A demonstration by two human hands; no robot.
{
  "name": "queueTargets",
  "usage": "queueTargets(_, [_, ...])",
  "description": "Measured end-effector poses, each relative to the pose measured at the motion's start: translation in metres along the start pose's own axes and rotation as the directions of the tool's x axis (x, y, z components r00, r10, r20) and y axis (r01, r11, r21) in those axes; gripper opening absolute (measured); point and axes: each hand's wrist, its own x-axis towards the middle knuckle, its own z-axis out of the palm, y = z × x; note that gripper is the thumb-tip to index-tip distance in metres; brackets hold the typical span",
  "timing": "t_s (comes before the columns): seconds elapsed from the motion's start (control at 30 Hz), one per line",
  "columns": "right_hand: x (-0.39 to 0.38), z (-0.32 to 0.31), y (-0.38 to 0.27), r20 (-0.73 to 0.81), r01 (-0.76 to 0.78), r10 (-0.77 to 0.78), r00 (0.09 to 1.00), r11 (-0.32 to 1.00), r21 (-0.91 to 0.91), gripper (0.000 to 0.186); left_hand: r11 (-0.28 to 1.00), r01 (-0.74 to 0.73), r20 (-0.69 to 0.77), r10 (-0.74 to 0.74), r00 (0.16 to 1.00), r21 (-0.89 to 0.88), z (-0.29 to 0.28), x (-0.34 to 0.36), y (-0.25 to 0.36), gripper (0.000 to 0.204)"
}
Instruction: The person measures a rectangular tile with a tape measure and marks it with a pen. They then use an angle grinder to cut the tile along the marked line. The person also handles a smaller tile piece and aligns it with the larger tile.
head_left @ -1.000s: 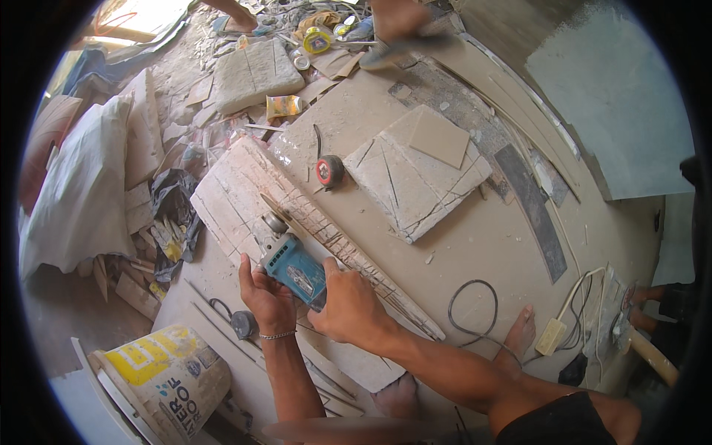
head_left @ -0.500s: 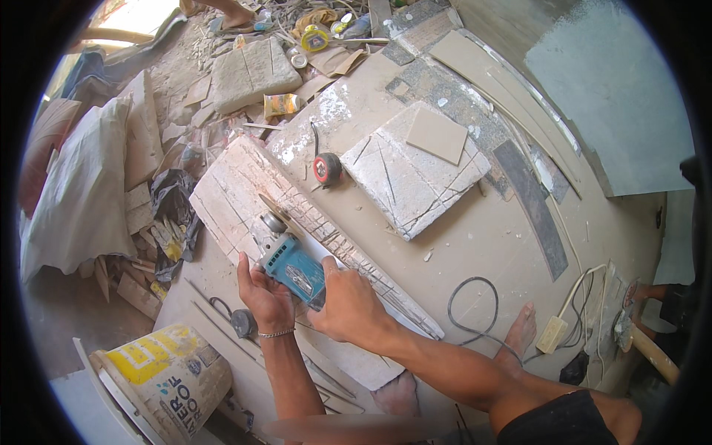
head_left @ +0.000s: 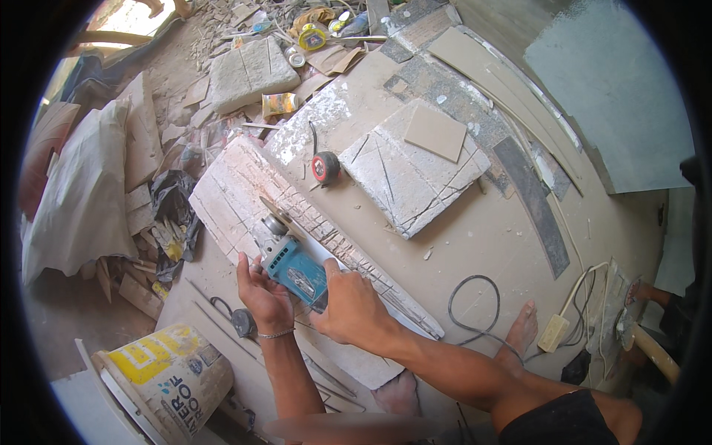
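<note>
A blue angle grinder (head_left: 298,274) with a thin disc (head_left: 276,211) is held between my hands above a long whitish slab (head_left: 236,194) scored with grooves. My right hand (head_left: 354,305) is closed round its rear end. My left hand (head_left: 265,298), with a bracelet at the wrist, cups its side palm up; some fingers are hidden behind the tool. The disc stands over the slab near its grooved edge; whether it touches or spins I cannot tell. My bare foot (head_left: 397,393) is by the slab's near end.
A grey-white block (head_left: 374,182) carries a beige tile (head_left: 436,133). Beside it lies a red and black tape measure (head_left: 325,168). A dusty bucket (head_left: 174,374) stands at lower left. A black cable (head_left: 452,308) loops near a power strip (head_left: 552,334). Rubble (head_left: 259,74) covers the far floor.
My hands and the angle grinder hold nearly the same place over the slab. At the far upper left, another person's foot has shifted left and up.
</note>
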Motion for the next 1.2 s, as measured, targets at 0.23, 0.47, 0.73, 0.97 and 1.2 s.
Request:
queueTargets(0.23, [0.000, 0.000, 0.000, 0.009, -0.002, 0.002, 1.000, 1.000, 0.000, 0.066, 0.903, -0.188, -0.054, 0.225, 0.973, 0.386, -0.026, 0.013, -0.004, 0.040])
queueTargets(0.47, [0.000, -0.002, -0.001, 0.024, -0.008, 0.008, 1.000, 1.000, 0.003, 0.067, 0.666, -0.331, 0.107, 0.355, 0.929, 0.668, -0.043, 0.031, -0.016, 0.035])
queueTargets(0.73, [0.000, -0.002, 0.000, 0.027, -0.019, 0.019, 0.999, 1.000, 0.003, 0.065, 0.605, -0.271, 0.090, 0.312, 0.946, 0.749, -0.045, 0.038, -0.009, 0.034])
queueTargets(0.97, [-0.001, -0.002, 0.003, 0.045, -0.015, 0.015, 0.999, 1.000, 0.010, 0.065, 0.616, -0.304, 0.159, 0.280, 0.947, 0.727, -0.042, 0.037, -0.004, 0.027])
queueTargets(1.2, [-0.003, -0.002, 0.004, 0.029, 0.003, -0.003, 1.000, 1.000, -0.001, 0.067, 0.656, -0.349, 0.235, 0.258, 0.937, 0.669, -0.051, 0.048, -0.005, 0.024])
